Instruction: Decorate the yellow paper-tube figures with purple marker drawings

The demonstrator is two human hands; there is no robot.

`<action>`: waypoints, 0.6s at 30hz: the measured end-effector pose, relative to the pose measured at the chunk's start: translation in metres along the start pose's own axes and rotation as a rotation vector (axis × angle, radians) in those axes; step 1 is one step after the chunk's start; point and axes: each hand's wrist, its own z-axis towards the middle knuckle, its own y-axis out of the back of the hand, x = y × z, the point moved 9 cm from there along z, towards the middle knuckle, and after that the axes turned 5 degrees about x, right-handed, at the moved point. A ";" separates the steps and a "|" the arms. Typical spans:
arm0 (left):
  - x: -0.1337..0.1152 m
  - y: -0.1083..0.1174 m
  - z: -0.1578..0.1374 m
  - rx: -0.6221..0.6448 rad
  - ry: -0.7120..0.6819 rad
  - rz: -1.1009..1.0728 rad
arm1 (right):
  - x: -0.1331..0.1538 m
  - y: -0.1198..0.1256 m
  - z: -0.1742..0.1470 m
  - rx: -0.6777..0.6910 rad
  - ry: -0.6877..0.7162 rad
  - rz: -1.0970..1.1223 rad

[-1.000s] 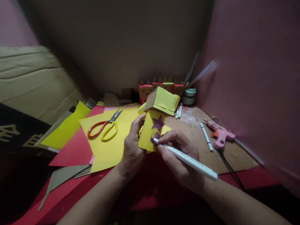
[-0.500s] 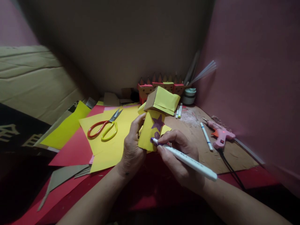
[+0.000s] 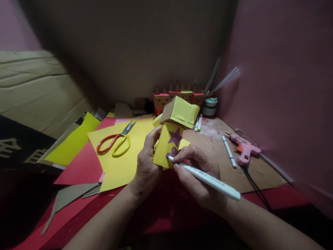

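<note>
My left hand point(image 3: 149, 158) is closed around the body of a cardboard figure point(image 3: 161, 149) covered in yellow paper. Its boxy head point(image 3: 183, 113), brown cardboard with a yellow paper side, tilts at the top. A purple star point(image 3: 174, 136) is drawn on the yellow body, with a rounded purple shape point(image 3: 172, 152) below it. Between thumb and fingers, my right hand point(image 3: 197, 170) grips a white marker point(image 3: 210, 180). The marker's purple tip touches the yellow paper beside the rounded shape. Part of the lower body is hidden behind my right fingers.
Scissors point(image 3: 114, 140) lie on yellow paper sheets point(image 3: 122, 170) at left. To the right are a capped marker point(image 3: 229, 152) and a pink glue gun point(image 3: 244, 149) with its cord. Several cardboard figures point(image 3: 161, 100) stand at the back beside a pale jar point(image 3: 209, 107).
The marker's tip has shifted slightly down and left on the yellow paper, and purple colour shows in the rounded shape. My left hand and the figure look the same.
</note>
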 end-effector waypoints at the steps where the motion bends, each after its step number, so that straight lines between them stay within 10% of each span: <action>1: 0.000 0.000 0.000 0.001 0.003 0.000 | 0.000 0.000 0.000 -0.001 -0.005 0.000; 18: -0.002 -0.004 0.003 0.013 0.003 -0.089 | -0.016 0.022 -0.007 -0.160 -0.075 0.175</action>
